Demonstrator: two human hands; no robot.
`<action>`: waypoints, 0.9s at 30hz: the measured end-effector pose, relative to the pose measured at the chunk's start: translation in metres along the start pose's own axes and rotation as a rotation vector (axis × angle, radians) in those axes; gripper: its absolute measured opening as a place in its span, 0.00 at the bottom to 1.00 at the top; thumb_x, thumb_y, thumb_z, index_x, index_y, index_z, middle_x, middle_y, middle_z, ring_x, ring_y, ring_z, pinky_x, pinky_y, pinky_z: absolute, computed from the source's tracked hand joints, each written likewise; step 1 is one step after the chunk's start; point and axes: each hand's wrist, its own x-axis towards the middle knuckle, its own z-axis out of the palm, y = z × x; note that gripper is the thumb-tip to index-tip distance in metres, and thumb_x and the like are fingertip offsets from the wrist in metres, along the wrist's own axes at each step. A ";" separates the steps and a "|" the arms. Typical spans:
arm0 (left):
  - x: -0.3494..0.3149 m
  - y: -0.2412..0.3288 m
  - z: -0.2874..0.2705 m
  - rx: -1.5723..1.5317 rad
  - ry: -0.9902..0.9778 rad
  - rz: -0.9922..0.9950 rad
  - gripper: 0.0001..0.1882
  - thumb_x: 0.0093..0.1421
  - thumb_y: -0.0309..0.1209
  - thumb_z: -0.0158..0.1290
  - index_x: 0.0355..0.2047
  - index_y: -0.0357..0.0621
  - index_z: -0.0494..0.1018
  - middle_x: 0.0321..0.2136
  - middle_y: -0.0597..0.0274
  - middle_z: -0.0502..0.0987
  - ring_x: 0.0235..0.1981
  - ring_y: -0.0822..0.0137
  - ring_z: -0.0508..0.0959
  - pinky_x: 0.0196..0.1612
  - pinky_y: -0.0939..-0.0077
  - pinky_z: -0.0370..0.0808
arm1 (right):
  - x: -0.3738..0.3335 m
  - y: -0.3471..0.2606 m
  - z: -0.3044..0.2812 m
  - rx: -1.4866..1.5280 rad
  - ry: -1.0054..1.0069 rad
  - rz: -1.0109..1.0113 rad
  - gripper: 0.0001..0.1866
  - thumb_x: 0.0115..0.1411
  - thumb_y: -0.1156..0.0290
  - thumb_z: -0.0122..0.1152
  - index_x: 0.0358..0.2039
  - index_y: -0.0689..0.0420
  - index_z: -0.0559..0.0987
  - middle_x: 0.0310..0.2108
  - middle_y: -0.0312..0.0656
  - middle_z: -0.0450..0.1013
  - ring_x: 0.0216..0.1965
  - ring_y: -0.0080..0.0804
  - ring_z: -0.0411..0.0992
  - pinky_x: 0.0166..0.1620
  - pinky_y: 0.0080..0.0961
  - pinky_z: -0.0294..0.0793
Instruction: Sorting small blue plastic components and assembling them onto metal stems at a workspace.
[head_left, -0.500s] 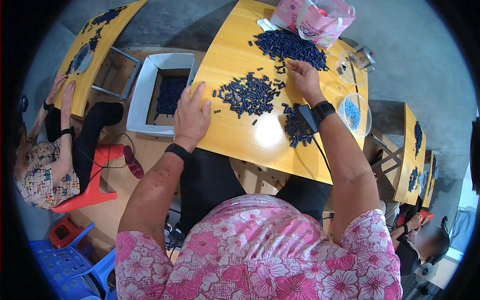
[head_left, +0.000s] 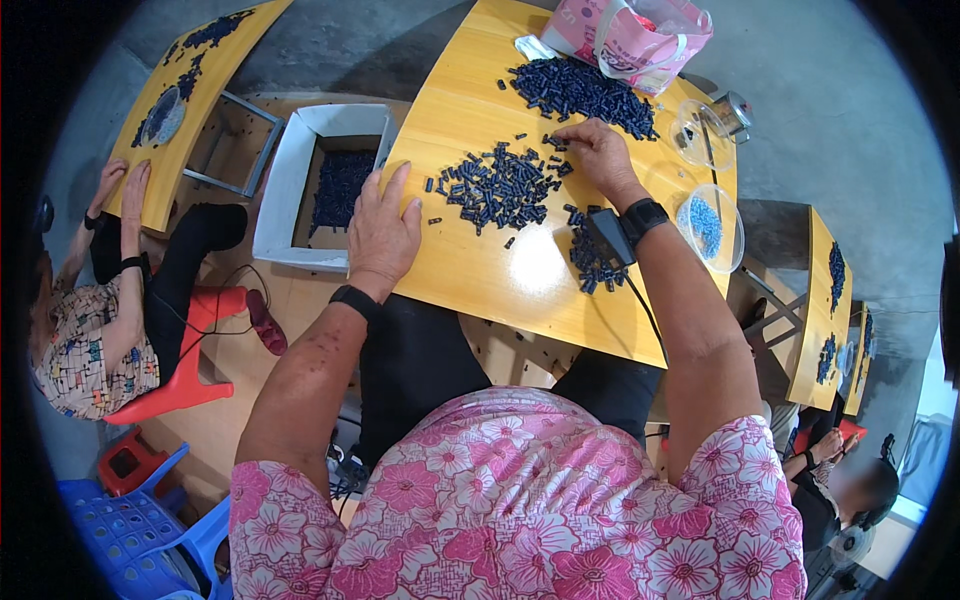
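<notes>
My left hand (head_left: pixel 383 225) lies flat with fingers spread along the left edge of the yellow table (head_left: pixel 430 270). My right hand (head_left: pixel 605 160) is over the table between two heaps, its thumb and fingers drawn together beside a few small dark blue cylindrical pieces (head_left: pixel 556 143); what it pinches is too small to make out. Just left of it spreads the middle heap of pieces (head_left: pixel 495 188). Beyond it lies a larger heap (head_left: pixel 582 97). A third, smaller heap (head_left: pixel 592 262) sits near my right wrist, partly hidden by a black device (head_left: pixel 610 232) with a cable.
Left of the table stands a white box (head_left: pixel 275 210) holding more dark pieces. Clear tubs (head_left: pixel 737 245), one with light blue bits, a metal mug (head_left: pixel 733 112) and a pink bag (head_left: pixel 630 40) line the right and far sides. Co-workers sit at neighbouring tables (head_left: pixel 185 120).
My right hand has shifted slightly left and away from me, its fingertips moving to the loose pieces between the heaps. My left hand stays in place.
</notes>
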 end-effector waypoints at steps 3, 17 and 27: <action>0.001 0.000 0.000 -0.002 0.008 0.005 0.27 0.60 0.37 0.51 0.61 0.53 0.62 0.57 0.46 0.62 0.56 0.47 0.67 0.57 0.58 0.66 | 0.001 -0.003 -0.003 0.030 -0.010 0.003 0.11 0.55 0.73 0.57 0.38 0.52 0.83 0.36 0.48 0.74 0.41 0.44 0.72 0.47 0.33 0.72; 0.001 -0.004 0.004 -0.010 0.038 0.043 0.27 0.61 0.38 0.50 0.60 0.52 0.62 0.56 0.43 0.63 0.55 0.45 0.68 0.56 0.57 0.66 | -0.009 -0.033 -0.009 -0.121 -0.116 -0.188 0.14 0.57 0.78 0.58 0.44 0.57 0.80 0.36 0.45 0.73 0.39 0.37 0.73 0.45 0.28 0.73; 0.002 -0.002 0.002 0.016 0.016 0.008 0.27 0.61 0.36 0.49 0.61 0.53 0.62 0.58 0.43 0.62 0.57 0.45 0.67 0.58 0.58 0.66 | -0.017 -0.046 -0.019 -0.242 -0.377 -0.072 0.20 0.51 0.80 0.62 0.47 0.56 0.79 0.35 0.43 0.73 0.36 0.31 0.74 0.43 0.25 0.75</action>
